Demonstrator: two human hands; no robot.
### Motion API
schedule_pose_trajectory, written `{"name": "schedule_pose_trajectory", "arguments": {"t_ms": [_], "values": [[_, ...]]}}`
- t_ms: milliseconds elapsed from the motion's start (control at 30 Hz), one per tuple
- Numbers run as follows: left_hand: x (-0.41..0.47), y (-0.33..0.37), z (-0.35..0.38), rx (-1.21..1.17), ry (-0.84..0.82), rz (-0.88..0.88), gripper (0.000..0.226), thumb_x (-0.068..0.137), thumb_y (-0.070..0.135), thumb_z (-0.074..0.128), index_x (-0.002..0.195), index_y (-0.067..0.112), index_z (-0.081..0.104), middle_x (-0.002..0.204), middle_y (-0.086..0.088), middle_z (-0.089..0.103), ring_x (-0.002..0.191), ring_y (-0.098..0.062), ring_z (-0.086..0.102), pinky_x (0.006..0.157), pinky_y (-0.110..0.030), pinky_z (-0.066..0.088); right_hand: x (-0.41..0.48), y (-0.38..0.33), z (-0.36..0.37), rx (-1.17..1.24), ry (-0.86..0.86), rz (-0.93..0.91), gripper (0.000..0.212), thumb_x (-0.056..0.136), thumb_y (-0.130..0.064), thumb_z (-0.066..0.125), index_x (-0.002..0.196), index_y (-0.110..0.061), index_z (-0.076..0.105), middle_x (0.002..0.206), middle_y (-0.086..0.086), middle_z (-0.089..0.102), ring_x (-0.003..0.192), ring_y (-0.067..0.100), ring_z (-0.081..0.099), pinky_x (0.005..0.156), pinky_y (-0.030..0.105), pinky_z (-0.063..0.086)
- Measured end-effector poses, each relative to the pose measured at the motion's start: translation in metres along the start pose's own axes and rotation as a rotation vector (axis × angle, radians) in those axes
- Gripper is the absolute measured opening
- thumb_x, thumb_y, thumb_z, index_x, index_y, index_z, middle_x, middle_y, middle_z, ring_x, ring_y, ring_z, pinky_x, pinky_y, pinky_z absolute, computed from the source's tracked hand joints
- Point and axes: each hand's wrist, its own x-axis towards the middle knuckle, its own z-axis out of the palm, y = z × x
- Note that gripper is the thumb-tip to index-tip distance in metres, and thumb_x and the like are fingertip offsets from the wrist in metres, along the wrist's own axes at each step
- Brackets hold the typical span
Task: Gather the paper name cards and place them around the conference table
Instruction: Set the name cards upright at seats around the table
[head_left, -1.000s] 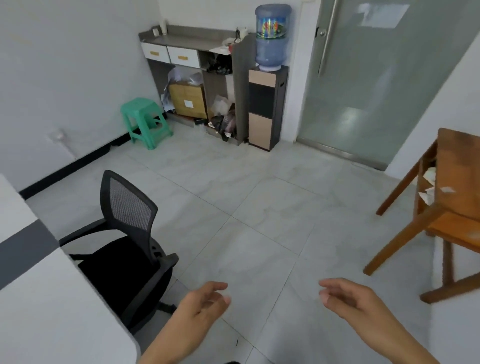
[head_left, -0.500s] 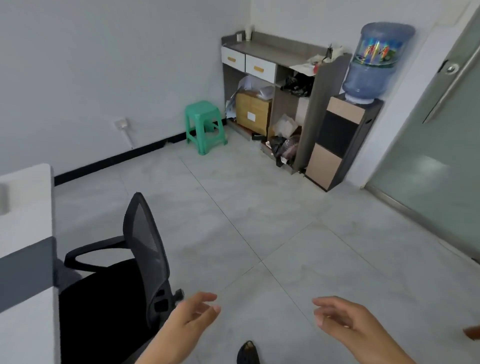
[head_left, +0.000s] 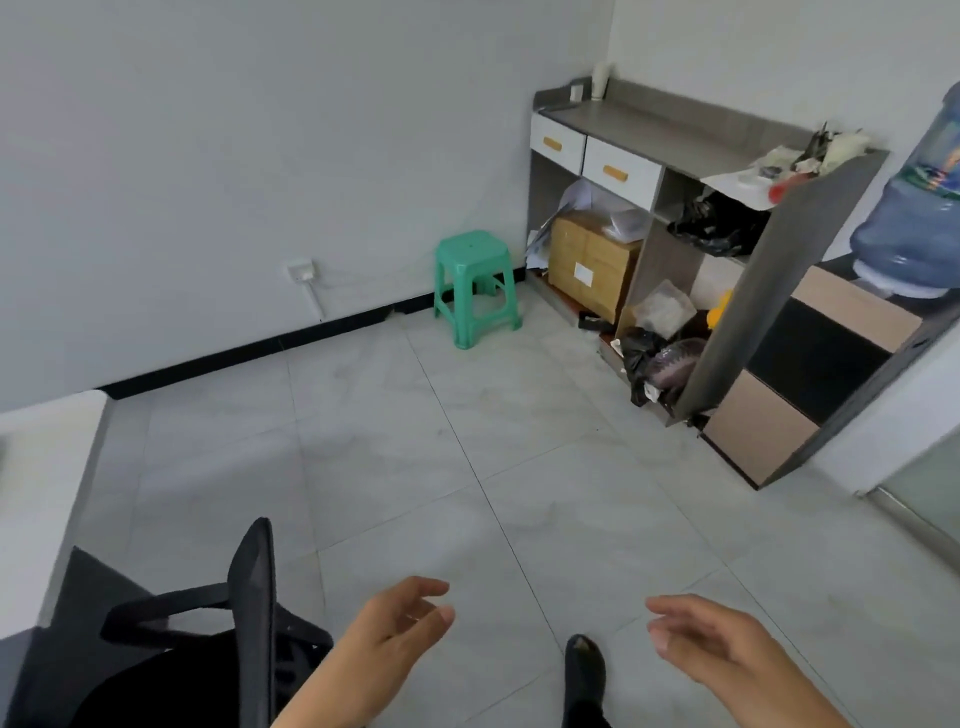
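No paper name card is in view. My left hand (head_left: 395, 629) hovers low in the picture beside a black mesh office chair (head_left: 244, 623), fingers loosely curled and holding nothing. My right hand (head_left: 711, 644) hovers to the right at the same height, relaxed and holding nothing. The white and grey conference table (head_left: 41, 493) shows only as a corner at the left edge.
A green plastic stool (head_left: 475, 286) stands by the far wall. A grey cabinet (head_left: 670, 208) with drawers, a cardboard box and bags fills the back right, with a water dispenser (head_left: 852, 332) next to it. My black shoe (head_left: 584, 670) is on the grey tiled floor (head_left: 467, 441).
The view has swung to the left: the wooden table and glass door left the picture, and the cabinet and stool slid right. Both hands stay low and hold nothing.
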Motion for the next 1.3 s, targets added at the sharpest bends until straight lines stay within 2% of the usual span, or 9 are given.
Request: {"name": "schedule_pose_trajectory", "arguments": {"t_ms": [133, 233, 367, 500, 633, 767, 900, 1000, 1300], "values": [[0.077, 0.03, -0.028, -0.073, 0.139, -0.058, 0.026, 0.092, 0.035, 0.056, 0.116, 0.027, 0.06, 0.097, 0.0, 0.069, 0.088, -0.005, 0.066, 0.076, -0.018, 0.046, 0.117, -0.048, -0.041, -0.061, -0.079, -0.04, 0.02, 0.085, -0.021, 0.071, 0.102, -0.03, 0.07, 0.092, -0.017, 0.076, 0.088, 0.0, 0.071, 0.096, 0.032, 0.05], [0.122, 0.062, -0.056, -0.133, 0.238, -0.074, 0.021, 0.092, 0.035, 0.056, 0.113, 0.032, 0.059, 0.102, 0.0, 0.071, 0.09, 0.0, 0.067, 0.079, -0.017, 0.049, 0.2, -0.105, -0.062, -0.138, -0.159, -0.094, 0.02, 0.085, -0.023, 0.071, 0.104, -0.028, 0.071, 0.089, -0.016, 0.076, 0.084, 0.0, 0.071, 0.088, 0.027, 0.05], [0.157, 0.067, -0.092, -0.253, 0.372, -0.14, 0.02, 0.092, 0.031, 0.057, 0.112, 0.032, 0.06, 0.099, -0.001, 0.072, 0.09, -0.001, 0.067, 0.078, -0.017, 0.05, 0.298, -0.18, -0.056, -0.275, -0.296, -0.204, 0.02, 0.083, -0.03, 0.072, 0.101, -0.036, 0.069, 0.093, -0.013, 0.075, 0.089, 0.001, 0.07, 0.091, 0.03, 0.052], [0.191, 0.044, -0.129, -0.4, 0.494, -0.262, 0.02, 0.092, 0.025, 0.058, 0.111, 0.023, 0.063, 0.099, -0.01, 0.073, 0.092, -0.018, 0.069, 0.076, -0.026, 0.053, 0.38, -0.247, -0.012, -0.335, -0.44, -0.262, 0.022, 0.084, -0.032, 0.071, 0.105, -0.035, 0.067, 0.103, -0.009, 0.073, 0.092, -0.003, 0.068, 0.09, 0.025, 0.05], [0.243, 0.022, -0.186, -0.474, 0.577, -0.316, 0.02, 0.093, 0.019, 0.058, 0.111, 0.018, 0.063, 0.101, -0.012, 0.072, 0.096, -0.027, 0.068, 0.074, -0.027, 0.052, 0.45, -0.296, 0.048, -0.392, -0.527, -0.286, 0.024, 0.084, -0.034, 0.07, 0.108, -0.036, 0.066, 0.102, -0.012, 0.072, 0.092, -0.005, 0.066, 0.092, 0.024, 0.05], [0.295, 0.03, -0.277, -0.477, 0.604, -0.269, 0.014, 0.093, 0.025, 0.057, 0.106, 0.028, 0.062, 0.102, -0.011, 0.072, 0.094, -0.017, 0.068, 0.084, -0.032, 0.054, 0.502, -0.365, 0.097, -0.419, -0.574, -0.286, 0.024, 0.083, -0.032, 0.072, 0.106, -0.036, 0.066, 0.103, -0.009, 0.072, 0.091, -0.001, 0.068, 0.092, 0.026, 0.052], [0.334, 0.043, -0.375, -0.445, 0.651, -0.216, 0.02, 0.093, 0.033, 0.056, 0.112, 0.032, 0.06, 0.102, 0.0, 0.072, 0.09, 0.0, 0.067, 0.089, -0.028, 0.053, 0.558, -0.441, 0.136, -0.414, -0.578, -0.331, 0.024, 0.084, -0.031, 0.071, 0.106, -0.036, 0.066, 0.104, -0.01, 0.072, 0.093, -0.003, 0.067, 0.092, 0.027, 0.051], [0.353, 0.044, -0.427, -0.434, 0.697, -0.187, 0.019, 0.093, 0.034, 0.055, 0.112, 0.034, 0.06, 0.101, 0.003, 0.072, 0.091, 0.002, 0.066, 0.088, -0.027, 0.052, 0.595, -0.485, 0.166, -0.413, -0.594, -0.35, 0.023, 0.084, -0.028, 0.071, 0.106, -0.033, 0.067, 0.103, -0.008, 0.073, 0.092, -0.003, 0.068, 0.089, 0.023, 0.051], [0.414, -0.011, -0.526, -0.574, 0.879, -0.413, 0.022, 0.092, 0.033, 0.057, 0.113, 0.028, 0.061, 0.097, 0.001, 0.073, 0.086, 0.004, 0.067, 0.076, -0.019, 0.05, 0.746, -0.598, 0.301, -0.547, -0.823, -0.403, 0.025, 0.08, -0.035, 0.073, 0.105, -0.037, 0.069, 0.097, -0.015, 0.075, 0.093, -0.002, 0.068, 0.096, 0.032, 0.052]]}}
